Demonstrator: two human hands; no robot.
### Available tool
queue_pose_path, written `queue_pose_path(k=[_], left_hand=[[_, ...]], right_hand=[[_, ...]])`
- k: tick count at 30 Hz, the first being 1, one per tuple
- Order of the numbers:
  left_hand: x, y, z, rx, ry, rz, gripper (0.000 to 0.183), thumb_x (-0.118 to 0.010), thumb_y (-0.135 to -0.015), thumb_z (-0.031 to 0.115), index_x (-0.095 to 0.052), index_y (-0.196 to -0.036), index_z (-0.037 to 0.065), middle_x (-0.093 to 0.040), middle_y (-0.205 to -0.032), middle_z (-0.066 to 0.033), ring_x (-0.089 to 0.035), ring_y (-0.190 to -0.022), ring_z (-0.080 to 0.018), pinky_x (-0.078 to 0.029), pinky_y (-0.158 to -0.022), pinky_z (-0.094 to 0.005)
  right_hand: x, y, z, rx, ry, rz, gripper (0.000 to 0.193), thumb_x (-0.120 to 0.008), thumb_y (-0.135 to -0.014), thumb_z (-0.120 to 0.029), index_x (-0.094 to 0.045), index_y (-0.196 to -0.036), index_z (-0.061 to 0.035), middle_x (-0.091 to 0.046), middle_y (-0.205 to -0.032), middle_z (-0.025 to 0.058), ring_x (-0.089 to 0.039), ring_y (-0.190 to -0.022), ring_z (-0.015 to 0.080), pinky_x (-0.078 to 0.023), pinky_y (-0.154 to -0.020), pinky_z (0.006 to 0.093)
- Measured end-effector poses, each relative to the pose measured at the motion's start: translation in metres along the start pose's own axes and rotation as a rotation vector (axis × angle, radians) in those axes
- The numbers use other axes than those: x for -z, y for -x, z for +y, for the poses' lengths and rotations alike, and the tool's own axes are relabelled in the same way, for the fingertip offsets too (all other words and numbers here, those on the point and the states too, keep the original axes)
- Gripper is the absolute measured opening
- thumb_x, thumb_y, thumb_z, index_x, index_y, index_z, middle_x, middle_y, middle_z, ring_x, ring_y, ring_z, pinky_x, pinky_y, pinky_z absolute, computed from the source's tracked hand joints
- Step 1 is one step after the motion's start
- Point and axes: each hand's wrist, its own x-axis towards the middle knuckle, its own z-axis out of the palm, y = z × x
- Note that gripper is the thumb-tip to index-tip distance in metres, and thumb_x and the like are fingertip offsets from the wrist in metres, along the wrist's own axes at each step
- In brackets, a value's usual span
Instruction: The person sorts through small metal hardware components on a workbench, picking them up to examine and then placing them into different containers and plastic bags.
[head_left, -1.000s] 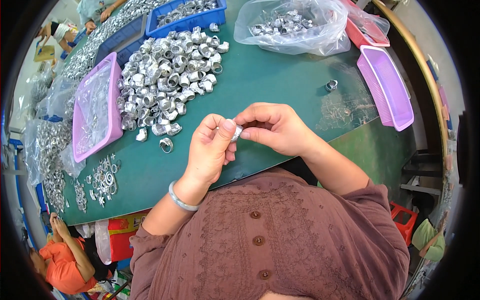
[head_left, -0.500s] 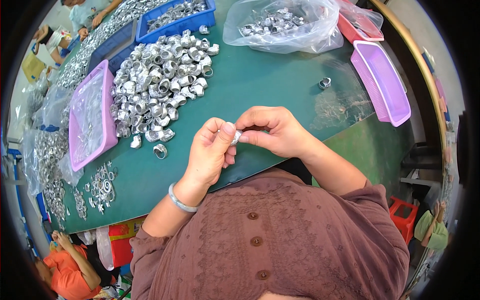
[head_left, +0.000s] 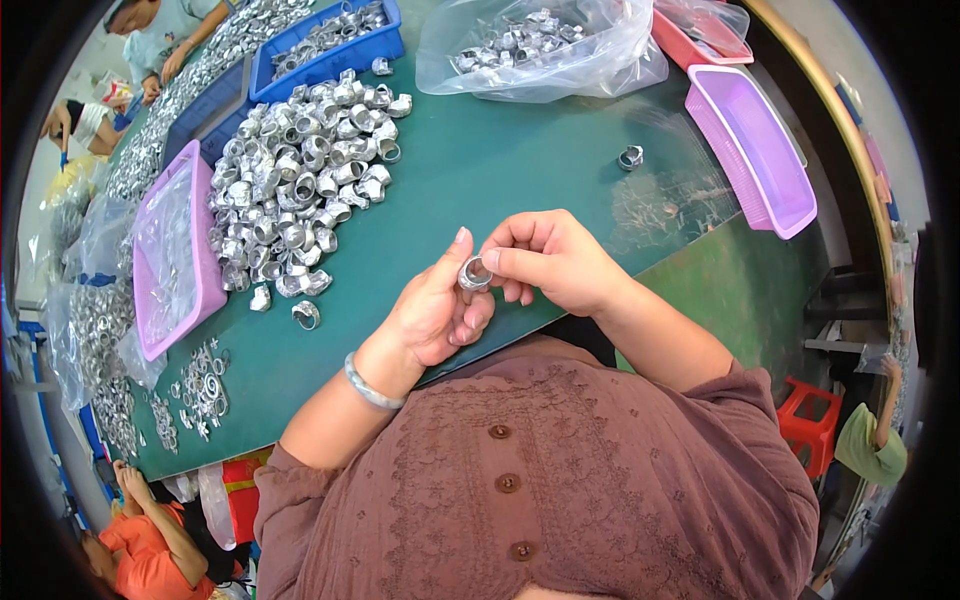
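Since the earlier frame, the left thumb has been lifted off the shiny silver metal ring (head_left: 473, 285), and its round opening has been exposed. It is pinched between thumb and index finger by the right hand (head_left: 560, 262), beside the left hand (head_left: 430, 315), whose fingers are loosely curled, unclenched. Beyond, silver metal rings (head_left: 300, 185) are heaped on the green tabletop (head_left: 500, 180).
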Motion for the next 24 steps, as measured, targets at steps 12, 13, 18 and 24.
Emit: queue_pose_path(k=[12,13,18,24], left_hand=[[-0.002,-0.004,-0.002,0.000,-0.022,-0.029,0.050,-0.032,-0.088,0.053,-0.045,-0.073,0.007,-0.042,-0.046,-0.0069,-0.031,-0.034,-0.0111,-0.024,-0.030,-0.0202],[-0.002,-0.004,-0.002,0.001,-0.023,-0.037,0.050,-0.032,-0.088,0.053,-0.044,-0.073,0.007,-0.042,-0.046,-0.0071,-0.031,-0.034,-0.0113,-0.024,-0.030,-0.0203],[-0.007,-0.006,0.002,0.019,0.000,0.039,0.046,-0.036,-0.088,0.050,-0.048,-0.075,0.008,-0.044,-0.047,-0.0058,-0.037,-0.037,-0.0112,-0.026,-0.033,-0.0196],[-0.006,-0.004,0.001,-0.099,-0.075,0.161,0.034,-0.040,-0.090,0.040,-0.047,-0.077,0.009,-0.054,-0.061,-0.0054,-0.048,-0.046,-0.0124,-0.037,-0.040,-0.0209]], right_hand=[[0.007,-0.004,0.001,-0.126,-0.216,0.004,0.016,-0.058,-0.077,-0.015,-0.055,-0.070,-0.0010,-0.057,-0.061,0.0063,-0.049,-0.045,0.0081,-0.037,-0.038,0.0191],[0.008,-0.004,0.003,-0.128,-0.224,0.004,0.016,-0.058,-0.077,-0.015,-0.055,-0.070,-0.0009,-0.057,-0.061,0.0060,-0.049,-0.046,0.0078,-0.037,-0.038,0.0190],[0.011,-0.003,-0.001,-0.065,-0.062,0.047,0.019,-0.059,-0.079,-0.018,-0.058,-0.076,0.0004,-0.056,-0.062,0.0025,-0.048,-0.048,0.0065,-0.039,-0.043,0.0195],[0.089,-0.004,-0.006,0.659,1.382,0.887,0.025,-0.067,-0.069,-0.018,-0.059,-0.090,-0.0062,-0.054,-0.091,0.0116,-0.051,-0.087,0.0296,-0.045,-0.070,0.0371]])
